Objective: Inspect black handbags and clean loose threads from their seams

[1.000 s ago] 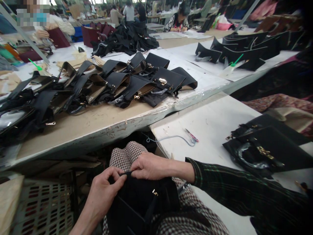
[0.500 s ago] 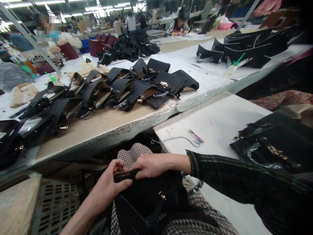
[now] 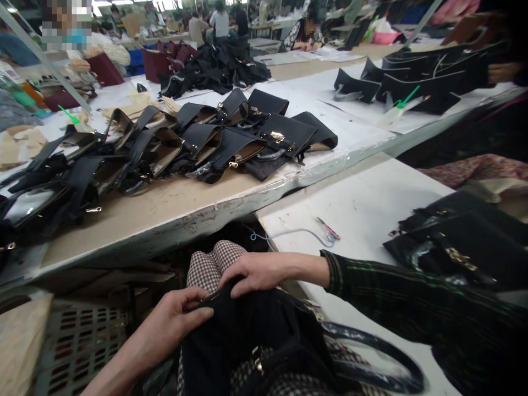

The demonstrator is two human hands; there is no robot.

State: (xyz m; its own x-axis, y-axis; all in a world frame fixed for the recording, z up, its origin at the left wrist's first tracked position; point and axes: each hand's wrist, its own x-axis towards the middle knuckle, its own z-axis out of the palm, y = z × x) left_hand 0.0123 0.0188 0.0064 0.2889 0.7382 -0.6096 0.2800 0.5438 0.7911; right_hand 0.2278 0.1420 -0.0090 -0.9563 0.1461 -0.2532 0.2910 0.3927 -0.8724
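A black handbag [image 3: 251, 330] with a small gold clasp lies on my lap, over checked trousers. My left hand [image 3: 177, 316] pinches the bag's top edge from the left, fingers closed on it. My right hand [image 3: 258, 270], in a dark plaid sleeve, grips the same edge from above, fingers curled over it. A glossy black handle [image 3: 371, 357] of the bag loops out to the right, blurred.
A long bench [image 3: 173, 206] ahead carries a row of black handbags [image 3: 214, 140]. A white table [image 3: 363, 203] to my right holds a pen [image 3: 328, 227], a thin cord and another black bag [image 3: 462, 247]. A slotted crate [image 3: 78, 341] stands lower left. Other people work further back.
The bag has turned in my lap: its clasp now sits lower and its handle has swung out to the right. Both hands stayed on the top edge.
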